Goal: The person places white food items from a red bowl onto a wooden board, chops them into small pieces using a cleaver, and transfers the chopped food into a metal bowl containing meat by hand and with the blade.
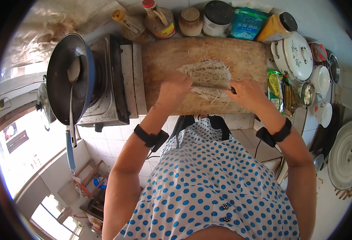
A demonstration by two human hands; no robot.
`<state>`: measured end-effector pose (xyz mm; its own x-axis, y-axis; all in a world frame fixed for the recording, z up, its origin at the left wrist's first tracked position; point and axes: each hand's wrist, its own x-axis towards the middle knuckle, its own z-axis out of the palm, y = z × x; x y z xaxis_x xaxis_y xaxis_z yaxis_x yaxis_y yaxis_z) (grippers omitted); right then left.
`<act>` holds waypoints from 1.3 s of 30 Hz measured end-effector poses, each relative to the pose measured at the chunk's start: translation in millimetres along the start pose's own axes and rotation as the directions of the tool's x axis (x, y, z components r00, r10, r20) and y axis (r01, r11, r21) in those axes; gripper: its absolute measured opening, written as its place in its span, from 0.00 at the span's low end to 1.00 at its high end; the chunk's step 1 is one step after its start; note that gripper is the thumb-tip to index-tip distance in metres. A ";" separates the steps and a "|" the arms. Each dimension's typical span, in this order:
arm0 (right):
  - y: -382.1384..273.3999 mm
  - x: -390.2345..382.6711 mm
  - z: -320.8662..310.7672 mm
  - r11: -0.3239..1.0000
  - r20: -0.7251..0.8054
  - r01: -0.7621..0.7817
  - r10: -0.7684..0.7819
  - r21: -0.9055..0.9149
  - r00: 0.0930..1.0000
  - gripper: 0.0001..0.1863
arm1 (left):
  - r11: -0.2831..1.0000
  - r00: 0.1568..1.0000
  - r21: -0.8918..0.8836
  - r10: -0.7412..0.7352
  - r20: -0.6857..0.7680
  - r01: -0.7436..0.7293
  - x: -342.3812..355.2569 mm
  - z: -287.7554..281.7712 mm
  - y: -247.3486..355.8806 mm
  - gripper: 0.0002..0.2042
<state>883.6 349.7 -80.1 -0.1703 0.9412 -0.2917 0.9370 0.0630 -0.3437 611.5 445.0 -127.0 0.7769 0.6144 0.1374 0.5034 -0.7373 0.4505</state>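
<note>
A knife lies sideways across the wooden cutting board, its blade over a heap of finely chopped pale shreds. My right hand is closed round its dark handle. At the opposite end, my left hand grips the blade near its tip; the fingers are partly blurred. Most of the chopped pieces lie beyond the blade, and a smaller patch sits on the near side.
Left of the board stands a gas stove carrying a wok with a metal ladle in it. Bottles and jars line the back. A lidded enamel pot, green packets and bowls crowd the right.
</note>
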 end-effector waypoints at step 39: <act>20.3 52.9 -15.2 0.996 -0.097 0.082 -0.077 0.043 0.992 0.19 | 0.981 0.993 0.165 -0.088 -0.081 0.101 39.6 -19.2 -15.7 0.08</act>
<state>898.3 405.8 -88.9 -0.2118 0.9612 -0.1766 0.9059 0.1253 -0.4046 627.1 486.2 -111.7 0.6963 0.6979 0.1678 0.6347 -0.7078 0.3100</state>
